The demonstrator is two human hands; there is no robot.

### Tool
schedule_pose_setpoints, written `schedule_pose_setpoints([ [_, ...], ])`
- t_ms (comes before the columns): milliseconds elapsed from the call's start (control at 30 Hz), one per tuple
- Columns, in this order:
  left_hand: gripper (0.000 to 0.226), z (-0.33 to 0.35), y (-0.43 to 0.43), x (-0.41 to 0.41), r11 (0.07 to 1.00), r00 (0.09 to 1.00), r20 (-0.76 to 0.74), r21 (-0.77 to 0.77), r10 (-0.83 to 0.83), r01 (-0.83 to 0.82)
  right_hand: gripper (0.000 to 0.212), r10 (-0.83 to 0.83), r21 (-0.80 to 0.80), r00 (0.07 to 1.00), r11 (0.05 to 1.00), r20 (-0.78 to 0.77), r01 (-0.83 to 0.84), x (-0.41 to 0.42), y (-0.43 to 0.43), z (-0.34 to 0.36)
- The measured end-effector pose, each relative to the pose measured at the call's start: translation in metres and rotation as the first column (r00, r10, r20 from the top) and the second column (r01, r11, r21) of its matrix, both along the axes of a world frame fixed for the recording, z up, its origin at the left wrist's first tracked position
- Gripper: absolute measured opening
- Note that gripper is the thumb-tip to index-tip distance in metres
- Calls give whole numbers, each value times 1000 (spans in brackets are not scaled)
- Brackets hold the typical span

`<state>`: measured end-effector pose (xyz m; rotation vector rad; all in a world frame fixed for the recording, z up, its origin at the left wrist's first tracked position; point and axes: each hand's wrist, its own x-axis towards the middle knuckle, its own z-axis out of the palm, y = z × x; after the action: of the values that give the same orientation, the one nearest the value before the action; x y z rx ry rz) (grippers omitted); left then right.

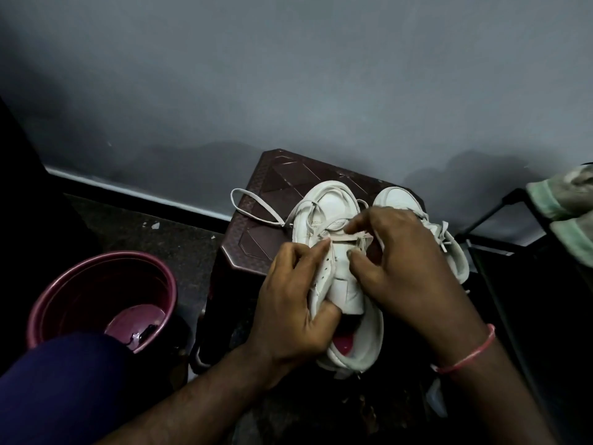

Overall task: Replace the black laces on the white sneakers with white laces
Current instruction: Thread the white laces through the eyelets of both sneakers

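Two white sneakers stand on a dark brown plastic stool (266,200). The nearer sneaker (333,203) lies toe away from me, its tongue and pink insole showing. My left hand (295,303) grips its left eyelet flap, thumb tucked inside the opening. My right hand (401,261) pinches a white lace (256,203) across the eyelets near the toe; the lace's loose end loops out over the stool to the left. The second sneaker (449,239) sits at the right, partly behind my right hand, with a white lace in it.
A maroon bucket (96,284) stands on the floor at left, with something black and thin lying in its bottom (144,334). A grey wall rises right behind the stool. A dark frame with pale green cloth (564,200) is at the right edge. My knee is at lower left.
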<state>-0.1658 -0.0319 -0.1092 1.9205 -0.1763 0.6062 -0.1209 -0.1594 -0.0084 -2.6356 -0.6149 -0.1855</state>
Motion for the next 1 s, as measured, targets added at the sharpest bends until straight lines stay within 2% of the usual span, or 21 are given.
schedule_pose_setpoints([
  [67,69,-1,0,1,1000,1000,-9,-9,-3,3,24,-49,-166,999,985,-21,45,-2,3,-1],
  [133,69,-1,0,1,1000,1000,-7,-24,-20,19,26,-100,-240,993,967,-63,82,-5,9,-6],
  [267,70,0,3,3,996,999,2,-67,-54,54,17,-134,-106,991,986,-3,132,-5,17,-17],
  [433,71,5,2,5,996,999,-31,-84,-44,42,7,-81,10,997,997,13,81,4,14,-30],
  [600,67,9,0,4,999,991,-128,-46,-25,20,16,-28,183,999,983,25,23,7,9,-33],
  [667,66,8,0,4,1000,987,-161,-15,-5,2,14,-12,298,999,954,30,2,6,6,-28],
  [700,66,9,0,4,1000,984,-177,2,3,-3,14,-4,407,1000,913,-24,13,4,5,-23],
  [733,65,10,0,4,1000,982,-191,20,8,-4,14,23,558,993,828,-120,48,2,4,-17],
  [767,65,11,0,4,999,979,-201,39,10,-3,12,86,732,970,672,-228,113,0,4,-8],
  [800,65,12,0,4,999,978,-209,54,13,-2,10,186,873,932,443,-312,204,-2,3,1],
  [833,66,12,0,4,998,976,-215,65,17,-3,9,290,938,897,200,-332,283,-3,1,11],
  [867,66,12,1,4,997,976,-218,71,18,-3,9,341,944,885,21,-318,330,-3,-2,19],
  [900,67,12,1,3,997,976,-218,76,17,-1,10,338,935,889,-60,-310,349,-3,-5,25],
  [933,68,12,1,2,997,977,-214,79,16,1,11,288,940,902,-19,-321,341,-2,-9,29],
  [967,73,12,1,2,996,977,-213,85,14,4,12,202,939,919,137,-338,315,0,-12,29],
  [1000,79,12,1,1,996,976,-217,91,7,13,11,101,885,936,375,-336,277,0,-12,26],
])
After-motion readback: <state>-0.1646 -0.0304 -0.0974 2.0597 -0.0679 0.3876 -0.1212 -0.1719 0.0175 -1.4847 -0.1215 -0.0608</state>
